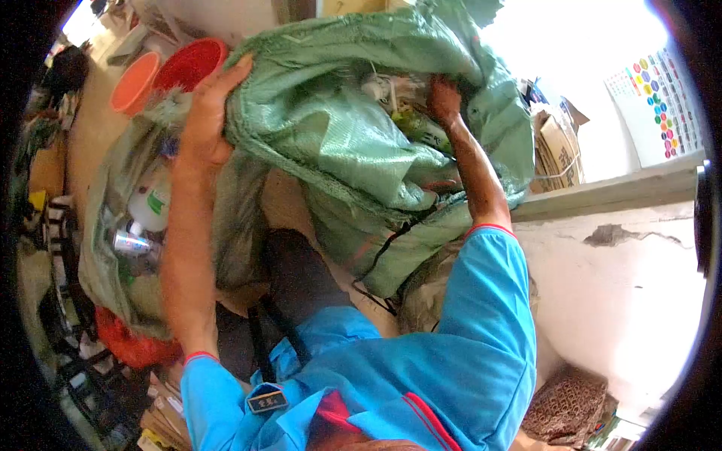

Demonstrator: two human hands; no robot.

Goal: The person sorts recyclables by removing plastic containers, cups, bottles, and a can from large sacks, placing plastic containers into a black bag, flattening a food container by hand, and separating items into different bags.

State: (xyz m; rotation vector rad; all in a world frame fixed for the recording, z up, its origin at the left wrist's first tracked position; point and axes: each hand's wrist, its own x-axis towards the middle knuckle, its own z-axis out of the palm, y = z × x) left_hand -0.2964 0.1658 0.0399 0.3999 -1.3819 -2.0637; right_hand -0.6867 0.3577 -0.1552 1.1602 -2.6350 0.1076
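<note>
The big, floppy green sack of woven plastic (331,150) is at 12 o'clock, its mouth wide open. At 10 o'clock the left hand (211,111) is clasping the sack's rim. At 1 o'clock the right hand (444,99) is inside the mouth, bunched up — I cannot tell if its grip has hold of anything. Close to it are a small white plastic thing (374,88) and a shiny green plastic wrapper (423,129).

The sack's sides are soft and full of folds. If the left grip slips, the rim could flop onto the right arm and hide what is inside. A hard tug could tip the sack, and loose bits could spill out. Something sharp in the pile could scratch the right hand, because it wears no glove.

At 9 o'clock sits a dull green-brown sack (101,225) with a round white plastic bottle (150,201) and a shiny silver can (130,242). The left arm is close by — a bump could knock the can loose.
</note>
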